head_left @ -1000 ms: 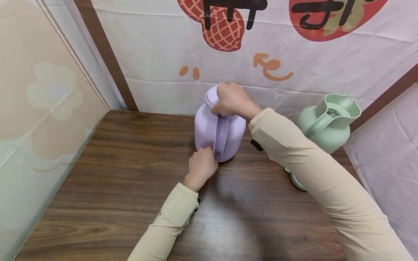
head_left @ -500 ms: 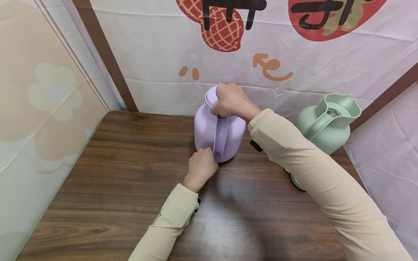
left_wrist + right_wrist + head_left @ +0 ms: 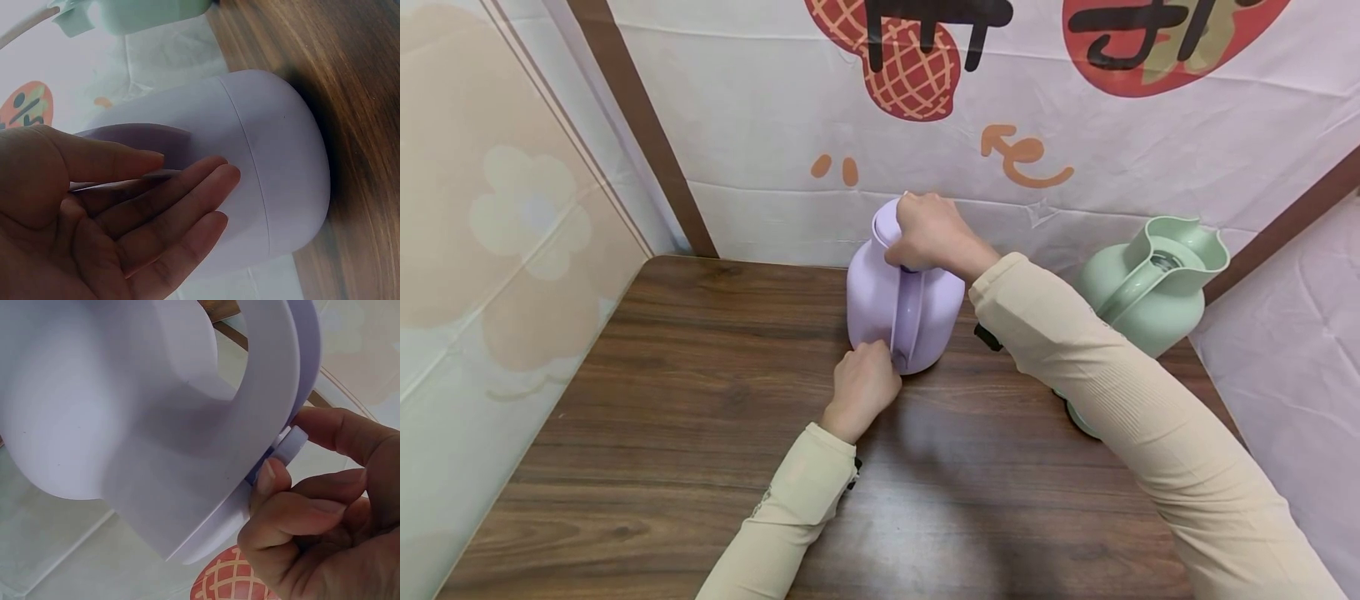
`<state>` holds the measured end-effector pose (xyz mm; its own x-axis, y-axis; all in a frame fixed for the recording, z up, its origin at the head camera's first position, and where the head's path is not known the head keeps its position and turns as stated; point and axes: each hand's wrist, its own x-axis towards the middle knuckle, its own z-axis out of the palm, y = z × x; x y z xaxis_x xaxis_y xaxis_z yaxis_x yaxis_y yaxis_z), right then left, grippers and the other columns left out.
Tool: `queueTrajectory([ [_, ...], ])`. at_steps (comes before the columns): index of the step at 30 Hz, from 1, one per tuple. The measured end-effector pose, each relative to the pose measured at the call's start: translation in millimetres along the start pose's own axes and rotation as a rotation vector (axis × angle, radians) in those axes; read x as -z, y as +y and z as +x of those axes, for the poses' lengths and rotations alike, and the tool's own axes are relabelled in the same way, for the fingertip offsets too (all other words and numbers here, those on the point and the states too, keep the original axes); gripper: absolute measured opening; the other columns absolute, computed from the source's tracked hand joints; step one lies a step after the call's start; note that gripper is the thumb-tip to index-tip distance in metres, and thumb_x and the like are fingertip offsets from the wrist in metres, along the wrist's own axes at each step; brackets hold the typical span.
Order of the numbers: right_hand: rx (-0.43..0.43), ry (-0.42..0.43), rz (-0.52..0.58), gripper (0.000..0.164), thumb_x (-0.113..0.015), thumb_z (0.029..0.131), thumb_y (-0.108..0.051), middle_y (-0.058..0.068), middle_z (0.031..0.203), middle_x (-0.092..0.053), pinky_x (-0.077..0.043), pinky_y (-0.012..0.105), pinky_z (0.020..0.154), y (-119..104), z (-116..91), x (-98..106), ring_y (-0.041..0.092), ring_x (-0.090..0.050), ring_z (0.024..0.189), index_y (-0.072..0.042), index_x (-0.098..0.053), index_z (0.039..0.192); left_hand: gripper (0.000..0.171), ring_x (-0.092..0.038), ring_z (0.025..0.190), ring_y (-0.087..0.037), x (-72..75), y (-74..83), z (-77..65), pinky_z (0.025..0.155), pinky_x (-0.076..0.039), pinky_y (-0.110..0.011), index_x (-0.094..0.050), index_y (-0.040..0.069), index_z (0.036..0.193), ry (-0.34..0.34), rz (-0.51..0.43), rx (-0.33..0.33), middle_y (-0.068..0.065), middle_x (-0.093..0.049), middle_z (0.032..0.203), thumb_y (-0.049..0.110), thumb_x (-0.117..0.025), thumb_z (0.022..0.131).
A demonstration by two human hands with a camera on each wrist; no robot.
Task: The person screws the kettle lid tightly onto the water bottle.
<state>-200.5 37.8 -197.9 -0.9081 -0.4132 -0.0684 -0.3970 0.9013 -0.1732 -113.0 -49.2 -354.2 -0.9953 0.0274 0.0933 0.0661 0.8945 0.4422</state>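
A lilac thermos jug (image 3: 868, 292) stands upright near the back of the wooden table, its handle (image 3: 910, 321) facing me. My left hand (image 3: 865, 383) is at the lower part of that handle. In the left wrist view, the thumb and index finger (image 3: 200, 169) pinch the handle from both sides, while the other fingers extend along the jug's body. Over the jug's top is my right hand (image 3: 936, 229), covering part of the lid (image 3: 887, 221). Thumb and a curled finger pinch the lid's small lilac tab (image 3: 291, 447) in the right wrist view.
A pale green thermos jug (image 3: 1150, 292) with an open top stands at the back right. A round green piece with a dark rim (image 3: 1081, 421) lies partly hidden under my right forearm. Printed cloth walls (image 3: 760, 125) border the table's (image 3: 700, 375) back and sides.
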Motion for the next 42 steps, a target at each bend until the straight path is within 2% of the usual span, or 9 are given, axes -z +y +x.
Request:
queueTrajectory([
  [10,-0.004,-0.025,-0.006,0.016,-0.058,0.076,-0.014,0.005,0.074,-0.046,-0.036,0.032,0.067,-1,0,2,0.021,-0.044,0.069,-0.007,-0.047,0.066,0.009,-0.061,0.065,-0.039,0.5,1.3,0.2,0.054,-0.047,-0.047,-0.059,0.0,0.067,0.003,0.001,0.003,-0.02,-0.062,0.07,0.001,-0.054,0.074],
  [22,-0.023,-0.028,0.012,0.015,-0.06,0.076,-0.016,0.007,0.082,-0.049,-0.037,0.032,0.069,-1,-2,2,0.023,-0.046,0.073,-0.004,-0.052,0.073,0.009,-0.061,0.064,-0.038,-0.5,0.6,-1.1,0.052,-0.047,-0.047,-0.059,0.0,0.065,0.015,-0.001,-0.008,-0.019,-0.061,0.068,0.001,-0.054,0.074],
  [35,-0.072,-0.046,0.059,0.025,-0.063,0.076,-0.02,0.009,0.089,-0.055,-0.043,0.027,0.058,1,-4,1,0.024,-0.054,0.074,-0.001,-0.055,0.091,0.01,-0.061,0.064,-0.039,-1.0,-0.3,0.1,0.052,-0.047,-0.047,-0.059,0.0,0.065,0.012,0.001,-0.009,-0.019,-0.062,0.069,0.001,-0.054,0.075],
  [42,-0.076,-0.015,0.034,0.026,-0.063,0.077,-0.019,0.011,0.09,-0.055,-0.04,0.035,0.071,1,7,-4,0.027,-0.049,0.082,0.0,-0.055,0.092,0.01,-0.061,0.064,-0.039,-7.0,-10.4,12.3,0.053,-0.047,-0.047,-0.058,0.0,0.066,0.021,-0.006,-0.039,-0.019,-0.062,0.069,0.0,-0.054,0.074],
])
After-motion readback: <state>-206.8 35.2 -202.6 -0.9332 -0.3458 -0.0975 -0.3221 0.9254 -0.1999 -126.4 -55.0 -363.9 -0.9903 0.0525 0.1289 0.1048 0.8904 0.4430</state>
